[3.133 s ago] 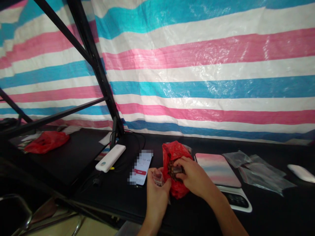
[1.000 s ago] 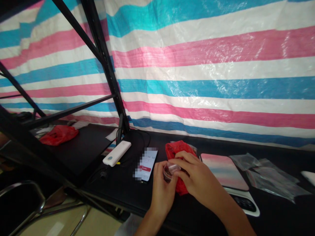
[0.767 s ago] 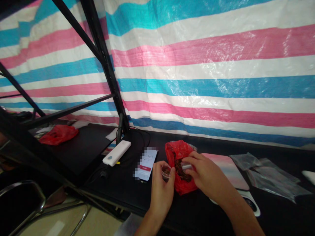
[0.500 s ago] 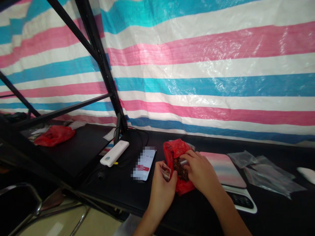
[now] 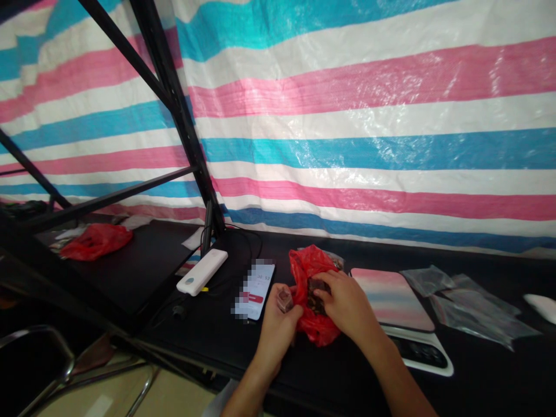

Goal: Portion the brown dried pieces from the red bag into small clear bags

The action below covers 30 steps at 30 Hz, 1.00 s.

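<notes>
A red plastic bag (image 5: 309, 267) full of small dark brown pieces lies open on the black table (image 5: 330, 376). My right hand (image 5: 345, 304) reaches into its mouth with the fingers curled among the pieces. My left hand (image 5: 278, 324) is closed on a small clear plastic bag (image 5: 284, 298) with a few dark pieces inside, held against the red bag's left side.
A phone (image 5: 256, 284) and a white power bank (image 5: 202, 272) lie left of the bag. A flat scale (image 5: 393, 298) with a shiny top sits to the right, then several empty clear bags (image 5: 464, 298). Another red bag (image 5: 95, 240) lies far left beneath black metal struts.
My right hand went from the small clear bag back into the red bag. My left hand kept holding the small bag beside it.
</notes>
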Each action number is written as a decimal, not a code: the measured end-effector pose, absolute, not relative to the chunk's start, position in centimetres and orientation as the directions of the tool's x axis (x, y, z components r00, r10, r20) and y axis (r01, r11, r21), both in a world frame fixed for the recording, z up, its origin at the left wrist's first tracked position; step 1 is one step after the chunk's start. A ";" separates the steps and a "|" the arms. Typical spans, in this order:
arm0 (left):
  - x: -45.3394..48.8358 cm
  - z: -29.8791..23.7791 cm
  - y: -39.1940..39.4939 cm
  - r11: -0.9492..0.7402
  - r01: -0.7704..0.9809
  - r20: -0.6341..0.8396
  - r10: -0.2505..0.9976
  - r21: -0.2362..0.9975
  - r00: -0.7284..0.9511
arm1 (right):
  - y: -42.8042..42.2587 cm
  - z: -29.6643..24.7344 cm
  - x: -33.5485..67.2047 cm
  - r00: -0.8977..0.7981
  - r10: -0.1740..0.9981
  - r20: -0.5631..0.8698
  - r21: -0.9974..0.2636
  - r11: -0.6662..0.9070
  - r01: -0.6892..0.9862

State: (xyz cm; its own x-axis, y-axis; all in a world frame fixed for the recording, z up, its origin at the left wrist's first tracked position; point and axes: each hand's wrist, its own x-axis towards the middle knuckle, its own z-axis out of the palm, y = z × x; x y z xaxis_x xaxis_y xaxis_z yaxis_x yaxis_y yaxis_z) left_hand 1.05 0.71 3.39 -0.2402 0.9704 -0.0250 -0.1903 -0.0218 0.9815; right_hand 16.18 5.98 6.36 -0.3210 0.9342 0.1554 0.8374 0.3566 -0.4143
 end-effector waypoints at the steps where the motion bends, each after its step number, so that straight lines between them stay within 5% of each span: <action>1: 1.0 3.5 0.6 -0.011 -0.195 -0.037 0.970 0.981 -0.240 | 6.0 6.3 16.2 -0.324 0.933 0.158 -0.435 0.360 0.825; 7: 1.0 3.3 0.6 -0.028 -0.175 -0.019 0.966 0.984 -0.258 | 5.9 6.6 16.9 -0.457 0.878 0.145 -0.672 0.426 0.605; 17: 1.9 2.7 0.7 -0.199 0.040 0.196 0.878 0.979 -0.436 | 5.9 7.9 18.8 -0.360 0.919 0.164 -0.872 0.305 0.383; 30: 2.3 1.9 0.4 -0.196 0.139 0.235 0.896 0.971 -0.376 | 3.2 11.6 16.0 -0.484 0.828 0.283 -0.738 0.510 0.441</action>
State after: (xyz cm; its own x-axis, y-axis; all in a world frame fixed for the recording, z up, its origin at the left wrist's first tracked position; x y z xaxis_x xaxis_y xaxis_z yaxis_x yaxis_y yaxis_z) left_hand 2.33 0.36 1.88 -0.3759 0.8964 0.2350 0.1386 -0.1964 0.9707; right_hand 15.98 3.15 11.62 -0.4838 0.8280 0.2833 0.4411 0.5103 -0.7383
